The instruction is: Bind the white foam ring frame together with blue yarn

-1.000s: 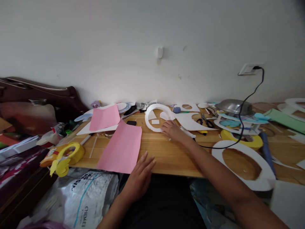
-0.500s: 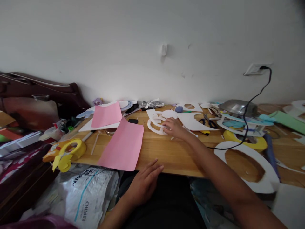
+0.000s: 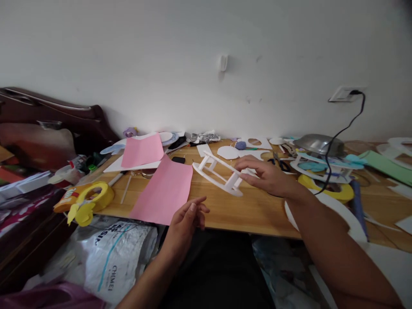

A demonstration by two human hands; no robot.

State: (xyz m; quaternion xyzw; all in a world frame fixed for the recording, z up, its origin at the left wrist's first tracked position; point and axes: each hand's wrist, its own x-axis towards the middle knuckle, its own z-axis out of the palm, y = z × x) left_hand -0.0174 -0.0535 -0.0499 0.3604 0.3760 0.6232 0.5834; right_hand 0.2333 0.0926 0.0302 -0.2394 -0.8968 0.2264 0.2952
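My right hand point(image 3: 265, 175) grips one end of a white foam frame point(image 3: 219, 172), two curved rails joined by short crossbars, and holds it tilted above the wooden table point(image 3: 244, 210). My left hand point(image 3: 186, 221) hovers at the table's near edge, palm up, fingers loosely curled and empty, just below the frame. A long pink paper sheet point(image 3: 164, 191) lies on the table beside the left hand, and a second pink sheet point(image 3: 142, 151) rests further back on white paper.
Yellow tape rolls point(image 3: 96, 197) point(image 3: 325, 186) sit at the left edge and at right. Scissors point(image 3: 278, 162), white foam cutouts point(image 3: 228, 152), a metal bowl point(image 3: 317, 143) and a black cord point(image 3: 341, 133) crowd the back right. A plastic bag point(image 3: 106, 257) lies below the table.
My right hand has lifted the white foam frame off the table and drawn it nearer. My left hand has left the table edge, turned palm up and risen slightly.
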